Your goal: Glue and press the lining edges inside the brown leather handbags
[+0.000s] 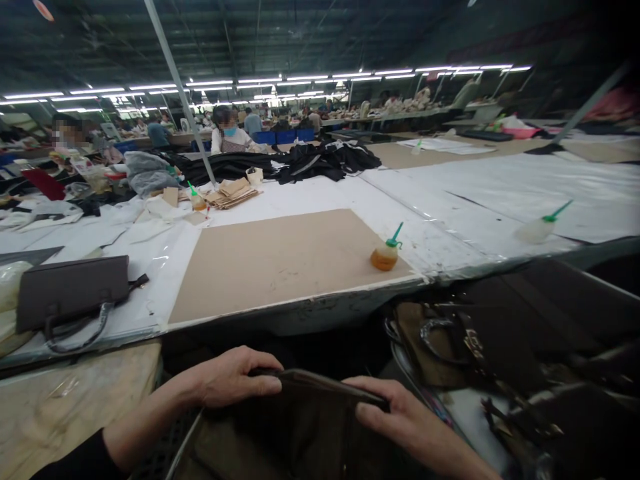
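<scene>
Dark brown bag [290, 433] hangs just before the table [425, 227], its rim gripped by the fingers of the left hand [230, 379] and right hand [393, 415]. Its body looks formed; remaining work cannot be told.

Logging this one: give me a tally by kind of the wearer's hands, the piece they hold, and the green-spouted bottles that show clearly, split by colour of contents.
Hands: 2, left hand and right hand
Held brown piece: 1
Amber: 2, near bottle and left bottle
Pale: 2, right bottle and far bottle
Total: 7
</scene>
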Tool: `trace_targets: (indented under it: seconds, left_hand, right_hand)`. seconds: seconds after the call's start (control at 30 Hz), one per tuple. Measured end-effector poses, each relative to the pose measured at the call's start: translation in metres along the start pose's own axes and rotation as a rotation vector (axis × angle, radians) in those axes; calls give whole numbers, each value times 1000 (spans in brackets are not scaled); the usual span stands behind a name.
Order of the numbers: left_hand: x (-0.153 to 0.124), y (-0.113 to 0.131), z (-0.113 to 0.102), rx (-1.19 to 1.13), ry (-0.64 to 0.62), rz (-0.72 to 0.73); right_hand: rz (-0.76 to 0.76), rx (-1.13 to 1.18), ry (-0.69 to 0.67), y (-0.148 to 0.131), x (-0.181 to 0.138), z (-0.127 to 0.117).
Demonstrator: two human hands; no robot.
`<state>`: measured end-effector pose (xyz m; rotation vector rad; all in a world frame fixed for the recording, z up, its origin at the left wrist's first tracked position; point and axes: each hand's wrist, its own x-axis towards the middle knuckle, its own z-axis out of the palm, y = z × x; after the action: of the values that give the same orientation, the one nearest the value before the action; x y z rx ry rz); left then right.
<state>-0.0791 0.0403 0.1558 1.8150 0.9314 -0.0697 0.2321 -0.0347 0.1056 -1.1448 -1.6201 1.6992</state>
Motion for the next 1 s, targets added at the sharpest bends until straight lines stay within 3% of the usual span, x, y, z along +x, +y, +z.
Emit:
trace_targets:
  seconds: [0.33, 0.67, 1.0]
  left_hand:
    - [13, -7, -1, 119, 32, 34]
    - [22, -11, 1, 316, 72, 120]
    - [27, -5, 1, 259, 76, 71]
  right_hand:
    - [71, 54, 41, -1, 17, 6]
    - [43, -112, 168, 11, 18, 6]
    - [36, -128, 206, 12, 20, 8]
